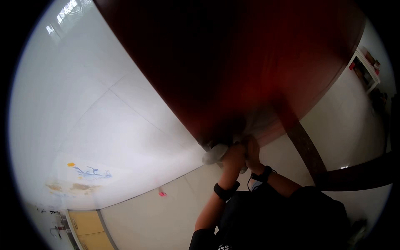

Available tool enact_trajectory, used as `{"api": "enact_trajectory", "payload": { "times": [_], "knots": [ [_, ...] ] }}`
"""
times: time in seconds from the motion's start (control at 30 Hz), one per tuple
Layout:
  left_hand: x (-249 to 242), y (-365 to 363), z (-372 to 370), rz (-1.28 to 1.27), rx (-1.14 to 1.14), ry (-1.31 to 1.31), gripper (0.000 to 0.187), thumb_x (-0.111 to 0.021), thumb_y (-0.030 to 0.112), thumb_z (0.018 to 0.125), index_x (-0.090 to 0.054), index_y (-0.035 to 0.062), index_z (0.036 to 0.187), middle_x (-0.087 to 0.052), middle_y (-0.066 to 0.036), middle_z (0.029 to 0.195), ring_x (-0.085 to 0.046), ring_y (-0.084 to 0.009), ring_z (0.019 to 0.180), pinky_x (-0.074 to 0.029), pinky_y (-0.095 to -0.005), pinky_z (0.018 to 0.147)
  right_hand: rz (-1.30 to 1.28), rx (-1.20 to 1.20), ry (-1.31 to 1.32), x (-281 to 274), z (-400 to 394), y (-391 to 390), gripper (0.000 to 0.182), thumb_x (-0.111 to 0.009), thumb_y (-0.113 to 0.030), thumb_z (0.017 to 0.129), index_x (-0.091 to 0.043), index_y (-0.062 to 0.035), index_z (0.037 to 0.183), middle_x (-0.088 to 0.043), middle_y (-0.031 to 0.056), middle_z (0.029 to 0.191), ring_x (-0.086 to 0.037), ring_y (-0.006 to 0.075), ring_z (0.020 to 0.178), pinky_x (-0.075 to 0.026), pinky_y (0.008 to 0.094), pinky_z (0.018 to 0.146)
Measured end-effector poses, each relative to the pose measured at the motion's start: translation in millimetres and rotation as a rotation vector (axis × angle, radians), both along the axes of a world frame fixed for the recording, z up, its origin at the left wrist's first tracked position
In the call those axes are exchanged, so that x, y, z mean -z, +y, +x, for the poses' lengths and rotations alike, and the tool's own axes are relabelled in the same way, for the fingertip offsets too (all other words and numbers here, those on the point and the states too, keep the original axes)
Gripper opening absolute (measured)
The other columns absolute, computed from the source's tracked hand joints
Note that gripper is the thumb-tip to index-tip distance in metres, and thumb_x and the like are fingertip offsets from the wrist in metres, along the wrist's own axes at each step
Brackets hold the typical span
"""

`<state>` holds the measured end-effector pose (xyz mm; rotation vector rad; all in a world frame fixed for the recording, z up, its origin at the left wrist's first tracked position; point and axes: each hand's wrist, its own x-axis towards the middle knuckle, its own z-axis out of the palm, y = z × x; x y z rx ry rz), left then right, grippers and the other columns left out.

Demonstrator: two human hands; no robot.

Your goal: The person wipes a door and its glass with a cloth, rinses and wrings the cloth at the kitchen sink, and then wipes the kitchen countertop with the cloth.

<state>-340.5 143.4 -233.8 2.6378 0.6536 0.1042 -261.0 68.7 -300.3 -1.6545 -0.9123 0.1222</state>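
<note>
Close together under the near edge of a large dark red wooden surface [258,54] are both my hands. My left hand [234,155] is beside a blurred greyish-white rounded object [215,154]; its fingers are bent, but what they hold is hard to make out. Just to the right, my right hand [252,152] is raised against the underside, its fingers smeared and partly in shadow. Black bands circle both wrists. The place where the fingers meet the red wood is dark and blurred.
A dark wooden leg [306,146] joins a crossbar [358,173] at the right. The white wall [121,137] bears coloured marks. A small pink item [162,193] lies on the floor [146,221]. Yellowish cabinets [86,223] stand lower left, a white shelf [366,68] far right.
</note>
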Motion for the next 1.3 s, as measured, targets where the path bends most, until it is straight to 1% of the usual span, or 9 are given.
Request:
{"api": "enact_trajectory", "payload": {
  "times": [0.2,0.37,0.5,0.63,0.7,0.77,0.93,1.17,1.3],
  "knots": [
    [2.5,27.1,0.1,0.048,0.35,0.126,0.016,-0.053,0.014,0.069,-0.059,-0.0003,0.067,-0.059,-0.017,0.068,-0.056,-0.0313,0.06,-0.045,-0.0374,0.055,-0.1,-0.274,-0.335,-2.7,8.6,-12.1,0.028,-0.037,-0.021,0.089,-0.046,-0.0001,0.106,-0.05,0.0188,0.103,-0.053,0.033,0.083,-0.044,0.0397,0.068],
    [12.5,5.0,-7.7,0.281,-0.024,-0.128,0.013,-0.055,0.014,0.068,-0.058,0.0052,0.06,-0.059,-0.012,0.063,-0.057,-0.0271,0.058,-0.045,-0.0376,0.054,-0.263,-0.65,-0.261,-10.0,46.8,-21.3,0.027,-0.042,-0.022,0.088,-0.048,-0.0018,0.105,-0.054,0.016,0.101,-0.058,0.0294,0.08,-0.048,0.0352,0.064],
    [-15.2,-24.4,23.2,0.433,-0.262,0.187,0.008,-0.053,0.012,0.067,-0.058,0.0052,0.067,-0.057,-0.012,0.063,-0.057,-0.0262,0.059,-0.044,-0.0346,0.053,-0.223,-0.732,-0.291,-36.7,68.4,-15.9,0.025,-0.048,-0.022,0.084,-0.053,-0.0042,0.101,-0.059,0.0117,0.088,-0.06,0.0272,0.069,-0.049,0.0354,0.062],
    [-4.1,-56.3,62.0,0.711,-0.164,0.116,0.012,-0.048,0.015,0.072,-0.057,0.0073,0.073,-0.056,-0.01,0.069,-0.055,-0.024,0.064,-0.038,-0.0368,0.061,-0.213,-0.79,-0.523,-30.5,126.9,-32.5,0.021,-0.052,-0.02,0.082,-0.056,-0.0066,0.098,-0.062,0.0078,0.078,-0.061,0.0245,0.068,-0.049,0.0343,0.059],
    [16.4,-54.6,85.5,0.308,-0.191,0.063,0.013,-0.048,0.012,0.071,-0.058,0.006,0.076,-0.058,-0.013,0.073,-0.057,-0.0258,0.065,-0.041,-0.036,0.06,0.006,-0.753,-0.737,-22.7,158.7,-41.3,0.018,-0.051,-0.016,0.082,-0.058,-0.0077,0.096,-0.06,0.0084,0.081,-0.061,0.0215,0.072,-0.05,0.0329,0.06],
    [10.1,-61.2,103.1,0.061,-0.254,-0.157,0.034,-0.052,0.004,0.063,-0.054,0.0018,0.097,-0.059,-0.017,0.079,-0.057,-0.032,0.072,-0.045,-0.04,0.066,0.021,-0.716,-0.69,-48.9,182.9,-52.2,0.015,-0.053,-0.014,0.083,-0.059,-0.0077,0.095,-0.06,0.0055,0.08,-0.06,0.0178,0.071,-0.05,0.0311,0.059],
    [8.7,-92.4,135.0,-0.104,-0.459,-0.399,0.048,-0.053,-0.003,0.058,-0.048,0.0032,0.106,-0.054,-0.016,0.096,-0.052,-0.033,0.093,-0.043,-0.04,0.078,-0.207,-0.83,0.601,-104.7,224.8,-79.9,0.01,-0.054,-0.007,0.084,-0.057,-0.0027,0.092,-0.058,-0.0002,0.071,-0.05,0.0047,0.058,-0.042,0.0206,0.053],
    [-27.0,-94.4,140.9,0.307,-0.287,-1.016,0.049,-0.07,0.013,0.063,-0.047,0.0091,0.106,-0.051,-0.012,0.103,-0.052,-0.0312,0.09,-0.044,-0.0396,0.073,0.372,-0.416,0.299,-154.7,261.7,-117.3,0.025,-0.047,-0.022,0.088,-0.047,-0.0032,0.103,-0.056,0.009,0.092,-0.056,0.0163,0.069,-0.046,0.0237,0.06],
    [-73.8,-76.3,185.3,0.678,-0.101,-1.325,0.031,-0.068,0.018,0.069,-0.055,0.0158,0.097,-0.052,-0.008,0.104,-0.053,-0.027,0.09,-0.043,-0.0379,0.073,0.507,0.023,-0.356,-165.1,263.4,-104.2,0.039,-0.038,-0.035,0.088,-0.037,-0.0065,0.115,-0.046,0.0165,0.108,-0.049,0.0291,0.091,-0.048,0.036,0.069]
  ]
}}
